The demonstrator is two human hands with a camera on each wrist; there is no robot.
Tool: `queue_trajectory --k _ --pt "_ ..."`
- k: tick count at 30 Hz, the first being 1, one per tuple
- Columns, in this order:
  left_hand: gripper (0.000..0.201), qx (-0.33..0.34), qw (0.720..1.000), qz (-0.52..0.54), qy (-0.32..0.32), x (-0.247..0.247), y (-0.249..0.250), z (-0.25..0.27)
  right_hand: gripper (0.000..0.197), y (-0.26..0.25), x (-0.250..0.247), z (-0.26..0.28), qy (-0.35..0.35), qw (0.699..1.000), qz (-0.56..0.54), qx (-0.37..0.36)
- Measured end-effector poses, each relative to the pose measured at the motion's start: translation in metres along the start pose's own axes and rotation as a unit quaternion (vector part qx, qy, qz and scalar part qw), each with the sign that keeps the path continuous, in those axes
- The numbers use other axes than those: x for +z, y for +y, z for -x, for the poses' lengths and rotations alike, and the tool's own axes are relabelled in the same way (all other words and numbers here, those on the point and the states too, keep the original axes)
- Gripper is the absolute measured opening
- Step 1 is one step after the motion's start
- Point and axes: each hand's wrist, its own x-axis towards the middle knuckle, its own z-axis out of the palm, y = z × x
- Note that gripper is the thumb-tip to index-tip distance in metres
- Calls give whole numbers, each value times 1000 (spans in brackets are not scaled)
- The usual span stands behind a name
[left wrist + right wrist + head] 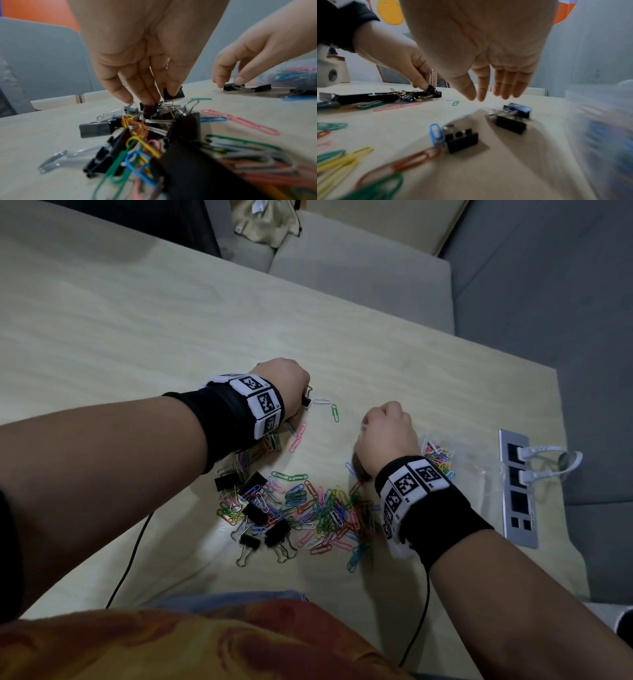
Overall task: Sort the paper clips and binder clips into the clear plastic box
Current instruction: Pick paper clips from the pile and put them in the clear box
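A mixed heap of coloured paper clips (329,508) and black binder clips (255,513) lies mid-table. My left hand (298,392) is at the heap's far left end, pinching a black binder clip (173,93) between thumb and fingers above a cluster of binder clips (159,116). My right hand (488,97) hovers open, fingers straight, over two loose binder clips (462,139) (511,121) beside the clear plastic box (479,460). The box holds several coloured paper clips (438,455).
A silver socket strip (519,508) with two white plugs is set into the table right of the box. Black cables (130,559) trail from both wrists to the near edge. A grey sofa (342,268) stands beyond the far edge.
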Motion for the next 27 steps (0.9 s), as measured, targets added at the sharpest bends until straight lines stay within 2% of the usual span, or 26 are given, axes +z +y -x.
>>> queue_trajectory --k 2,6,9,14,16,18,20,22,25,27 --pt "26 -10 1000 16 7 0 -1 1 38 -10 -3 -5 -9 997 -40 -66" --pt "28 -10 999 35 18 0 -4 5 68 -34 -2 -15 -137 976 -63 -158" --pt "28 -8 998 55 25 0 -7 9 61 -39 9 -4 -162 964 -18 -212" --pt "34 -2 996 90 15 1 -7 13 58 -34 26 64 -151 954 -47 -256" --pt "42 4 994 110 9 5 -4 17 58 -30 28 87 -161 951 -68 -254" --pt "50 17 992 121 30 10 3 26 55 -25 26 99 -149 953 -102 -245" --pt "54 21 990 124 69 14 11 39 50 -18 25 104 -117 962 -143 -201" --pt "48 18 988 125 85 17 15 52 45 -13 26 101 -71 974 -163 -137" --pt "30 35 996 81 21 24 21 67 39 0 28 92 -1 990 -135 -37" --pt "30 36 998 46 -24 30 26 75 37 8 26 84 -4 993 -114 -1"
